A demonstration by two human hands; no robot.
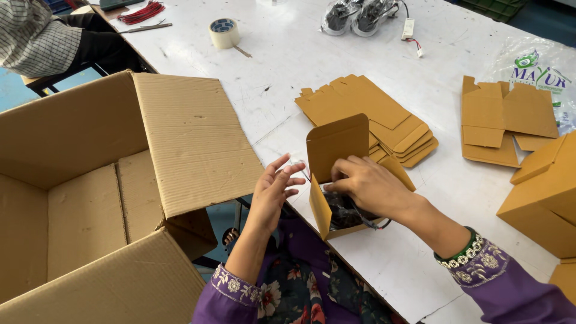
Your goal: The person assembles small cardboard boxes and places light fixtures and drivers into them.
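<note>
A person's right hand (369, 186), fingers curled closed, pushes a dark plastic-wrapped item with wires (343, 210) into a small brown carton (336, 174) at the white surface's (300, 60) near edge, at six o'clock. The left hand (273, 192) hovers open at nine o'clock, touching nothing. With no hand steadying it, the carton may slide off, or a wire loop could snag the flap. Flat cartons (384, 120) lie at twelve o'clock.
</note>
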